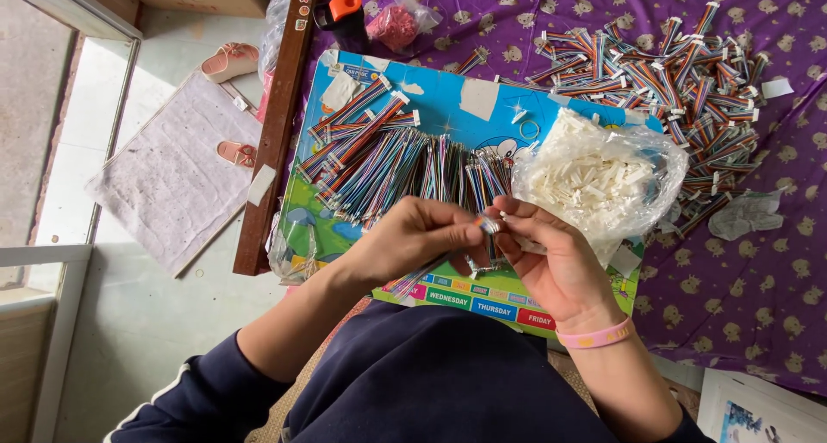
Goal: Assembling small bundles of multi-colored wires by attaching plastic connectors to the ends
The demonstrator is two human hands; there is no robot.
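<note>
My left hand pinches the end of a multicoloured ribbon cable, whose tail hangs down towards my lap. My right hand, with a pink band on its wrist, holds a small white plastic connector right at the cable's tip. Both hands meet over the near edge of a colourful board. Just beyond them lies a fanned row of loose ribbon cables. A clear bag of white connectors sits to the right of my hands.
A big heap of cables with connectors fitted lies at the back right on a purple patterned cloth. A small bag of red bits and an orange-capped object sit at the back. A wooden bed edge, floor mat and slippers are to the left.
</note>
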